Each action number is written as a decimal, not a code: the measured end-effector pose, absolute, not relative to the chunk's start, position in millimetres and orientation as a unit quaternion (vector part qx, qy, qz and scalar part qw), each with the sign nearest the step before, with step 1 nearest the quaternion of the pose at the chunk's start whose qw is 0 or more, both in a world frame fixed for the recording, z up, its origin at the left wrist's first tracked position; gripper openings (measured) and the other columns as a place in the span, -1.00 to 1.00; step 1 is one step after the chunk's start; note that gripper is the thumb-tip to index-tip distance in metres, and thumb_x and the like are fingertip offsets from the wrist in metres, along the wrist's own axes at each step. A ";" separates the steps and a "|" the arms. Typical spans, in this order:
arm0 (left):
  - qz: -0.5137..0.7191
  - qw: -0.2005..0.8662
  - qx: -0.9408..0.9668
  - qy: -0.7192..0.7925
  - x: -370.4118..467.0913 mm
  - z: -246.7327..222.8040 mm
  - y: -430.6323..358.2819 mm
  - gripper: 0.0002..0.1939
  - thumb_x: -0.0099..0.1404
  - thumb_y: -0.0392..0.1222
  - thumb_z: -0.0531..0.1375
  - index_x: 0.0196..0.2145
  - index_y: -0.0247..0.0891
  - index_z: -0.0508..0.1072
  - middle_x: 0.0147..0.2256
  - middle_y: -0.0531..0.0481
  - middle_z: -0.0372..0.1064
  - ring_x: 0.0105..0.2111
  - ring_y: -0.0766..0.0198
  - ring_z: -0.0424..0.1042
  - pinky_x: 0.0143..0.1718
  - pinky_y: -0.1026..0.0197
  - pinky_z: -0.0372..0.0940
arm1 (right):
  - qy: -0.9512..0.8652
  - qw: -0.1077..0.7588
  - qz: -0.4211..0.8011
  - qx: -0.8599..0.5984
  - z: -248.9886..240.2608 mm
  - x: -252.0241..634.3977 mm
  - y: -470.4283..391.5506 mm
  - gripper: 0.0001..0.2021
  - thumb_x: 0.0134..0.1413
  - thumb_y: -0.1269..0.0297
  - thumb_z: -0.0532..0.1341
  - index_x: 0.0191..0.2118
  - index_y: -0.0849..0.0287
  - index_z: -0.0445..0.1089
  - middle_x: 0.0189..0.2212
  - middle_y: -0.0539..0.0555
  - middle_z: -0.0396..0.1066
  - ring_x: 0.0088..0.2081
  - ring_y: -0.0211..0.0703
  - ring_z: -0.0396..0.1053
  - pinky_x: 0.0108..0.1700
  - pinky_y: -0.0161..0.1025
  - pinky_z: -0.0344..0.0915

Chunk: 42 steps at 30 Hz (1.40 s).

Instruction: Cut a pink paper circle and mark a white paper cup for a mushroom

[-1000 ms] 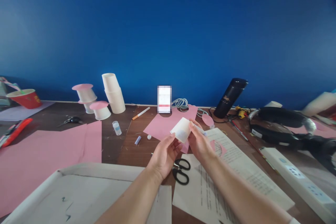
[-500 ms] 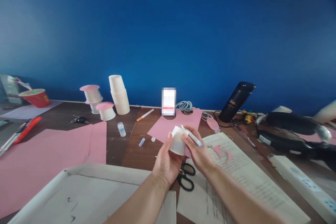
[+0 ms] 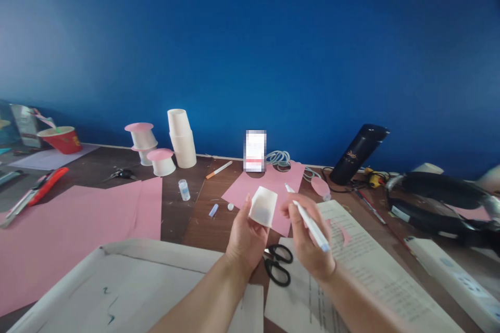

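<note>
A white paper cup (image 3: 264, 206) rests tilted in my left hand (image 3: 247, 237), whose fingers and thumb close round its lower side. To the right, my right hand (image 3: 310, 234) grips a white marker (image 3: 313, 226) like a pen. Its tip points up and left, apart from the cup. Below the hands lie black-handled scissors (image 3: 279, 265), their blades mostly hidden. A pink paper sheet (image 3: 279, 177) lies behind the cup. A small light-blue cap (image 3: 213, 210) and a white round cap (image 3: 230, 207) sit left of the cup.
Stacked paper cups (image 3: 183, 140) and pink-topped cups (image 3: 162, 162) stand back left. A glue bottle (image 3: 184, 190) and orange-white pen (image 3: 219, 170) lie nearer. A black flask (image 3: 357, 153), headphones (image 3: 433, 208) and power strip (image 3: 457, 276) occupy the right. A phone (image 3: 255, 151) leans at the wall.
My right hand has let go of the cup and moved right and down, the marker now in a writing grip. My left hand still holds the cup. The view has shifted slightly.
</note>
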<state>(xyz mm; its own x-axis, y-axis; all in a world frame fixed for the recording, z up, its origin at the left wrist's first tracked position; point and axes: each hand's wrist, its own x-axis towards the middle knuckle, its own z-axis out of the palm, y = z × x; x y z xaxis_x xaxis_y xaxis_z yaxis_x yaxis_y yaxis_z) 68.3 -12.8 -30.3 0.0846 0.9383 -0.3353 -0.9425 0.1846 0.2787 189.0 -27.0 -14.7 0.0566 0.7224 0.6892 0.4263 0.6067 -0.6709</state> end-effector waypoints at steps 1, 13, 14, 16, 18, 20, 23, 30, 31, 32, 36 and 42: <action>0.640 0.735 -0.006 0.225 68.4 -30.6 -12.8 -0.77 0.15 -0.22 0.26 -0.22 -0.36 0.47 -0.19 -0.14 0.49 -0.20 0.24 0.47 -0.14 0.25 0.37 | -0.700 0.571 0.106 -0.414 -14.4 188.9 -29.5 -0.76 0.19 0.36 0.11 -0.03 0.07 0.34 -0.27 0.08 0.41 -0.30 -0.16 0.39 -0.24 -0.17 0.37; 0.626 0.752 -0.020 0.205 67.8 -32.2 -11.3 -0.81 0.18 -0.27 0.21 -0.23 -0.40 0.46 -0.22 -0.19 0.49 -0.21 0.22 0.49 -0.15 0.25 0.38 | -0.764 0.511 -0.014 -0.394 -17.2 191.6 -23.6 -0.72 0.09 0.48 0.19 -0.05 0.12 0.36 -0.26 0.10 0.45 -0.20 -0.08 0.37 -0.14 -0.09 0.30; 0.624 0.754 -0.018 0.203 67.9 -32.2 -11.3 -0.81 0.19 -0.27 0.21 -0.23 -0.40 0.46 -0.22 -0.19 0.49 -0.21 0.23 0.49 -0.15 0.26 0.38 | -0.763 0.511 -0.021 -0.396 -17.8 191.5 -23.3 -0.72 0.09 0.48 0.19 -0.06 0.12 0.36 -0.26 0.09 0.45 -0.20 -0.09 0.38 -0.14 -0.10 0.30; 0.623 0.755 -0.017 0.206 68.1 -32.0 -11.5 -0.81 0.18 -0.28 0.21 -0.23 -0.40 0.46 -0.23 -0.18 0.49 -0.22 0.24 0.49 -0.15 0.26 0.38 | -0.763 0.510 -0.031 -0.396 -18.4 191.3 -23.1 -0.72 0.09 0.48 0.20 -0.06 0.12 0.36 -0.25 0.09 0.46 -0.20 -0.10 0.38 -0.13 -0.10 0.29; 0.624 0.752 -0.018 0.211 68.4 -31.5 -12.0 -0.81 0.18 -0.28 0.21 -0.22 -0.40 0.46 -0.21 -0.18 0.49 -0.21 0.23 0.48 -0.15 0.26 0.38 | -0.765 0.508 -0.038 -0.394 -18.1 191.2 -23.3 -0.72 0.08 0.48 0.20 -0.06 0.12 0.36 -0.25 0.09 0.46 -0.20 -0.11 0.38 -0.13 -0.11 0.29; 0.626 0.750 -0.018 0.214 68.6 -30.6 -12.6 -0.81 0.17 -0.29 0.22 -0.23 -0.39 0.46 -0.20 -0.18 0.49 -0.20 0.23 0.48 -0.15 0.26 0.38 | -0.766 0.506 -0.045 -0.394 -17.3 191.2 -23.5 -0.72 0.08 0.47 0.20 -0.07 0.12 0.35 -0.25 0.08 0.47 -0.21 -0.11 0.39 -0.14 -0.10 0.29; 0.626 0.748 -0.015 0.219 68.9 -29.6 -13.5 -0.81 0.17 -0.29 0.22 -0.23 -0.39 0.46 -0.21 -0.18 0.49 -0.21 0.23 0.49 -0.15 0.26 0.38 | -0.765 0.502 -0.055 -0.400 -16.5 191.7 -23.3 -0.74 0.09 0.45 0.19 -0.07 0.11 0.35 -0.25 0.09 0.47 -0.23 -0.10 0.40 -0.14 -0.09 0.28; 0.626 0.747 -0.006 0.221 69.5 -31.8 -14.0 -0.79 0.15 -0.29 0.23 -0.22 -0.39 0.46 -0.20 -0.19 0.49 -0.20 0.22 0.48 -0.13 0.25 0.38 | -0.760 0.501 -0.072 -0.408 -16.7 192.6 -21.8 -0.76 0.11 0.41 0.18 -0.07 0.10 0.36 -0.27 0.09 0.48 -0.25 -0.09 0.42 -0.15 -0.08 0.28; 0.626 0.748 -0.004 0.219 69.6 -32.1 -13.9 -0.79 0.15 -0.28 0.23 -0.22 -0.39 0.46 -0.20 -0.19 0.49 -0.20 0.22 0.48 -0.13 0.25 0.37 | -0.759 0.500 -0.073 -0.410 -16.7 192.6 -21.7 -0.75 0.11 0.41 0.18 -0.07 0.10 0.36 -0.27 0.09 0.48 -0.25 -0.09 0.41 -0.15 -0.08 0.28; 0.626 0.749 -0.003 0.218 69.7 -32.3 -13.8 -0.79 0.15 -0.29 0.23 -0.22 -0.39 0.46 -0.20 -0.19 0.49 -0.21 0.23 0.48 -0.13 0.25 0.37 | -0.759 0.499 -0.074 -0.411 -16.6 192.7 -21.6 -0.75 0.11 0.42 0.18 -0.07 0.10 0.36 -0.26 0.09 0.48 -0.25 -0.10 0.41 -0.14 -0.08 0.28; 0.625 0.750 -0.008 0.217 70.0 -32.2 -13.1 -0.79 0.15 -0.30 0.23 -0.21 -0.39 0.46 -0.23 -0.17 0.50 -0.23 0.24 0.49 -0.13 0.25 0.37 | -0.757 0.502 -0.076 -0.411 -16.1 192.8 -21.4 -0.74 0.09 0.44 0.19 -0.07 0.11 0.36 -0.26 0.08 0.48 -0.24 -0.10 0.40 -0.13 -0.09 0.27; 0.620 0.754 -0.011 0.216 69.9 -32.5 -12.6 -0.79 0.16 -0.30 0.22 -0.21 -0.40 0.45 -0.21 -0.20 0.49 -0.20 0.20 0.48 -0.13 0.24 0.38 | -0.756 0.502 -0.078 -0.412 -15.8 192.3 -21.3 -0.77 0.11 0.42 0.18 -0.10 0.11 0.38 -0.26 0.09 0.49 -0.23 -0.10 0.41 -0.14 -0.10 0.28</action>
